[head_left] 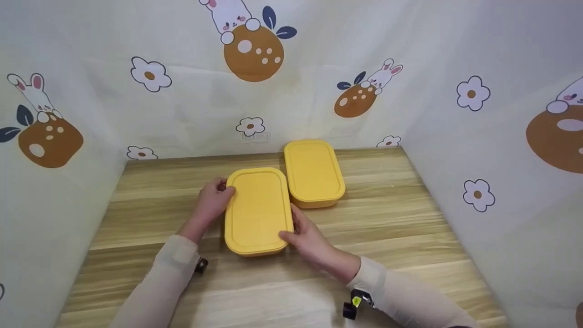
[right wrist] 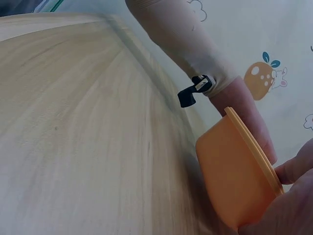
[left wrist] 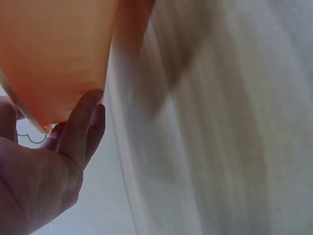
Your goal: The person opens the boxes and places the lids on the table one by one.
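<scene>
Head view: left hand (head_left: 213, 199) and right hand (head_left: 314, 241) pinch nearer yellow box (head_left: 258, 212) at opposite sides; farther yellow box (head_left: 314, 171) just beside, right.

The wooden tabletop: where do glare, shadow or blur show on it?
Head view: pale glare on the wooden tabletop, near the bottom edge; left wrist view: grain blurred into soft streaks, a dark shadow beside the held yellow lidded box; right wrist view: pale at lower left, darkly shadowed close beside that box.
</scene>
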Available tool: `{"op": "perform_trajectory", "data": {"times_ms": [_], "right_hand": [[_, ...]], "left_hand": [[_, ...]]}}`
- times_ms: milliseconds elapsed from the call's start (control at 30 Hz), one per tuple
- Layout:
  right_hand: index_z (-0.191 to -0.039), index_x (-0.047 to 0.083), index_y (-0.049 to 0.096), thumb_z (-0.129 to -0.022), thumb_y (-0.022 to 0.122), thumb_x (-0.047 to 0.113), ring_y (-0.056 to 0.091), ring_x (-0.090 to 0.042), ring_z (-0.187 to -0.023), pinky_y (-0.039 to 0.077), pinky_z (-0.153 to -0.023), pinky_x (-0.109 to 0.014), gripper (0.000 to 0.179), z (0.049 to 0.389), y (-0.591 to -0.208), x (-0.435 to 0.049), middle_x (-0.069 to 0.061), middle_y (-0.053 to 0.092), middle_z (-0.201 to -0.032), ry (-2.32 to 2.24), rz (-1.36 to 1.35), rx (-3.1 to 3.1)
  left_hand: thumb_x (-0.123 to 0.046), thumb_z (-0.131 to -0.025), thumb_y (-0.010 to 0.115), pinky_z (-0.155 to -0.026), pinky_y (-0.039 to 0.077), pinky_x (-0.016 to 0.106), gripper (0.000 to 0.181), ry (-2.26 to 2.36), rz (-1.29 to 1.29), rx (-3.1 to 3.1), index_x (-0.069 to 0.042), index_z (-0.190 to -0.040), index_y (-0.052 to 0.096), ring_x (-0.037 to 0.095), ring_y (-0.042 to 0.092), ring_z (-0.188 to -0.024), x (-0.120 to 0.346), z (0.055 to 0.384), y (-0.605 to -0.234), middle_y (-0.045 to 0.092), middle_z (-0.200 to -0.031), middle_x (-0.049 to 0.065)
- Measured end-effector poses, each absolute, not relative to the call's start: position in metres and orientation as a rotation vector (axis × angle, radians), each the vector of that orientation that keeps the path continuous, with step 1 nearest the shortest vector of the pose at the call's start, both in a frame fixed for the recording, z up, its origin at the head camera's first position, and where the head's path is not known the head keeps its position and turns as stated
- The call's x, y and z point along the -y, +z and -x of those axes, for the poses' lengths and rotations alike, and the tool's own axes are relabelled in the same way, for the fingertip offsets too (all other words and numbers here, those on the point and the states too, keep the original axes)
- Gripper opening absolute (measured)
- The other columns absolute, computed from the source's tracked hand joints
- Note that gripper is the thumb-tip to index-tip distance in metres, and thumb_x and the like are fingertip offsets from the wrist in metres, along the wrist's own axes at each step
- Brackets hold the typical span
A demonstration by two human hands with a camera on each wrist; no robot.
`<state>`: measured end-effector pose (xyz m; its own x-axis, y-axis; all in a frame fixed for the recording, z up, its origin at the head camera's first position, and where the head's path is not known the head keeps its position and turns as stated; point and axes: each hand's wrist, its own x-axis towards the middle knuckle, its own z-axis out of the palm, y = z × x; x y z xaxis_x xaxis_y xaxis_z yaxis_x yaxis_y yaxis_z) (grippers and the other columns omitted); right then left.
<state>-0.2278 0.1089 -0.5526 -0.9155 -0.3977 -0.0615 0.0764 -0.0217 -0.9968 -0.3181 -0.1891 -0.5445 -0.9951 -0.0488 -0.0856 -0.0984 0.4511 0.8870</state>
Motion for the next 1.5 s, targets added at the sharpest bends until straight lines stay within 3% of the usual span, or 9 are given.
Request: {"op": "perform_trajectory", "data": {"times_ms": [367,600,900,1167,1500], "right_hand": [[-0.173,-0.006,0.012,-0.104,0.07,-0.003,0.026,-0.036,-0.165,0.026,-0.131,-0.047,0.09,0.221,-0.556,-0.115,-0.024,0.02,-0.18,-1.931,0.354,-2.002],[-0.173,-0.007,0.012,-0.105,0.07,0.0,0.033,-0.036,-0.162,0.03,-0.13,-0.049,0.09,0.218,-0.557,-0.118,-0.025,0.022,-0.179,-1.904,0.379,-2.015],[-0.173,-0.007,0.009,-0.105,0.068,-0.002,0.042,-0.036,-0.157,0.042,-0.123,-0.04,0.09,0.216,-0.559,-0.118,-0.025,0.024,-0.179,-1.914,0.413,-1.979],[-0.174,-0.005,0.011,-0.105,0.07,0.0,0.049,-0.037,-0.152,0.047,-0.119,-0.039,0.091,0.214,-0.559,-0.119,-0.026,0.028,-0.177,-1.892,0.409,-2.002],[-0.174,-0.004,0.011,-0.106,0.073,0.005,0.047,-0.038,-0.154,0.046,-0.121,-0.042,0.093,0.215,-0.559,-0.12,-0.028,0.033,-0.174,-1.827,0.407,-2.049]], "left_hand": [[-0.028,-0.107,0.06,-0.086,0.056,0.03,0.044,1.609,0.12,-2.622,0.002,-0.139,0.063,0.026,0.064,-0.106,0.183,0.311,-0.552,0.065,-0.126,0.019],[-0.028,-0.107,0.06,-0.085,0.055,0.029,0.041,1.588,0.113,-2.62,0.001,-0.136,0.065,0.025,0.064,-0.103,0.183,0.308,-0.556,0.066,-0.122,0.017],[-0.027,-0.106,0.061,-0.082,0.055,0.028,0.038,1.593,0.104,-2.621,0.0,-0.133,0.065,0.023,0.064,-0.099,0.184,0.305,-0.556,0.066,-0.118,0.016],[-0.027,-0.107,0.061,-0.086,0.056,0.03,0.039,1.588,0.101,-2.618,0.0,-0.134,0.065,0.024,0.065,-0.104,0.183,0.304,-0.559,0.067,-0.123,0.017],[-0.026,-0.105,0.061,-0.082,0.055,0.027,0.036,1.6,0.097,-2.617,-0.001,-0.131,0.065,0.023,0.064,-0.101,0.184,0.304,-0.558,0.066,-0.12,0.016]]}}
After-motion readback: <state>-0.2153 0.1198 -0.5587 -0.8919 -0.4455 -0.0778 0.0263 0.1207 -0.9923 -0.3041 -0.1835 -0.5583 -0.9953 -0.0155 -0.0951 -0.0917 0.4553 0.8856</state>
